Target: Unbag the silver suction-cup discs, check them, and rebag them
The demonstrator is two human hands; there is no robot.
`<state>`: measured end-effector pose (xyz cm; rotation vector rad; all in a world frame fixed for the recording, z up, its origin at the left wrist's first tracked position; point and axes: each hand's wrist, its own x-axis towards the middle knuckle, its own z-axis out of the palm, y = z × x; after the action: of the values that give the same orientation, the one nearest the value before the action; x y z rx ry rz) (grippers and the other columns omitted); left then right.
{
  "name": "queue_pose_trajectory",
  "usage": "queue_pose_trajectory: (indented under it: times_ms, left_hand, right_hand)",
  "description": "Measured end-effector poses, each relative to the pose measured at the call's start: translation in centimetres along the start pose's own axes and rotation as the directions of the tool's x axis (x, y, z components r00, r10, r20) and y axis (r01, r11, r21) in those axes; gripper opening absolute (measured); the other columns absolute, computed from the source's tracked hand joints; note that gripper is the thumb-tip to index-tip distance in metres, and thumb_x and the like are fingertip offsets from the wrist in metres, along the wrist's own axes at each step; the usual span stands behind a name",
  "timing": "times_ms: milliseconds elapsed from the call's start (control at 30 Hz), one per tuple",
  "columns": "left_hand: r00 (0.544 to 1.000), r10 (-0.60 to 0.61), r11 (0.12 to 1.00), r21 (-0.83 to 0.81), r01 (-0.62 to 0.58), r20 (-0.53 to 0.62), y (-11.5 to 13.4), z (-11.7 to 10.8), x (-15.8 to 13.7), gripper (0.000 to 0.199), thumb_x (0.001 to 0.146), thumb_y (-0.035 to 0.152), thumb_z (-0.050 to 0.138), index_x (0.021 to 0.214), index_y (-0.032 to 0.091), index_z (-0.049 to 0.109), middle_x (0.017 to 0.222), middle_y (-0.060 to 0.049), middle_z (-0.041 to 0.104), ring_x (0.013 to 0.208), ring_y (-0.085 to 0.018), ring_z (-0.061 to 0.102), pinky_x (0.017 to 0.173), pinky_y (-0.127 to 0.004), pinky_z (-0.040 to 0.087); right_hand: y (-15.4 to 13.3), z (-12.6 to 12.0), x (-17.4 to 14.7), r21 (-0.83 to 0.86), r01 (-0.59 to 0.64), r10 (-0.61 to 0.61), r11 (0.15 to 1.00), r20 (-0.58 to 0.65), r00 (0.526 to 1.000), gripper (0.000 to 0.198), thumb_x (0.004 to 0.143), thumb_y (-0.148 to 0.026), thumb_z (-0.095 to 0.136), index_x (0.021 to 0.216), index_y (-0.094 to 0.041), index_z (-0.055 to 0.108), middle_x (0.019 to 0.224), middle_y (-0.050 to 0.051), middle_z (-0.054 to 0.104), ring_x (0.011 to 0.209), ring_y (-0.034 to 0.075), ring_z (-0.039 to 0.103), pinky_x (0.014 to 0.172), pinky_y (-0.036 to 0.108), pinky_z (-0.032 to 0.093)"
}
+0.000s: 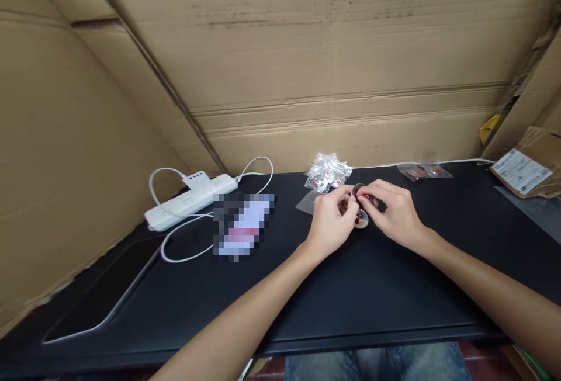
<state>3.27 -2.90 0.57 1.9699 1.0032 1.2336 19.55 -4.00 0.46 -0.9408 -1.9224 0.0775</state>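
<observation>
My left hand (333, 217) pinches a small round metal disc (357, 190) between thumb and fingers. From the right, my right hand (393, 208) closes its fingertips on a small red piece (366, 196) at the disc; its exact kind is too small to make out. A second shiny disc (362, 219) with a red part shows just below the fingers; whether it is held or lies on the table I cannot tell. Behind my left hand lies a flat clear plastic bag (307, 201), partly covered. Just beyond it is a pile of clear bags (328, 172) with silvery discs and red bits.
Two small clear bags (424, 171) with red pieces lie at the back right, near a brown package (528, 162) with a white label. On the left are a white power strip (193, 200) with looping cables, a blurred-out object (245, 226) and a dark tablet-like panel (105, 287). Cardboard walls (333, 65) enclose the black table (372, 287).
</observation>
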Motion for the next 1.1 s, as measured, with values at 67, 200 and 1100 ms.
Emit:
queue_pose_trajectory:
  times_ms: [67, 200, 1100]
  left_hand:
    - [1.000, 0.005, 1.000, 0.001, -0.005, -0.018, 0.04, 0.09, -0.08, 0.020, 0.090, 0.019, 0.050, 0.098, 0.015, 0.068, 0.070, -0.002, 0.069, 0.062, -0.015, 0.067, 0.063, -0.024, 0.053]
    - [0.999, 0.002, 1.000, 0.013, -0.001, -0.052, -0.03, 0.22, -0.22, 0.020, 0.089, 0.018, 0.051, 0.097, 0.016, 0.069, 0.069, -0.001, 0.071, 0.059, -0.014, 0.067, 0.062, -0.024, 0.054]
    - [0.998, -0.050, 0.996, -0.082, 0.046, -0.037, -0.04, 0.17, 0.05, 0.022, 0.087, 0.019, 0.052, 0.098, 0.016, 0.070, 0.069, -0.002, 0.068, 0.059, -0.014, 0.063, 0.057, -0.023, 0.051]
  right_hand:
    - [0.00, -0.06, 0.06, -0.011, -0.002, 0.002, 1.000, -0.016, 1.000, 0.015, 0.093, -0.015, 0.054, 0.096, -0.018, 0.069, 0.079, 0.003, 0.062, 0.064, 0.014, 0.055, 0.062, 0.029, 0.047]
    - [0.14, -0.18, 0.11, -0.016, -0.009, 0.009, 1.000, -0.006, 1.000, 0.015, 0.093, -0.016, 0.054, 0.094, -0.018, 0.069, 0.079, 0.003, 0.061, 0.064, 0.014, 0.055, 0.062, 0.029, 0.047]
    - [-0.04, -0.43, 0.29, 0.047, 0.039, -0.038, 0.998, -0.023, 0.999, 0.016, 0.090, -0.019, 0.059, 0.100, -0.021, 0.071, 0.090, 0.006, 0.067, 0.074, 0.017, 0.061, 0.062, 0.031, 0.051]
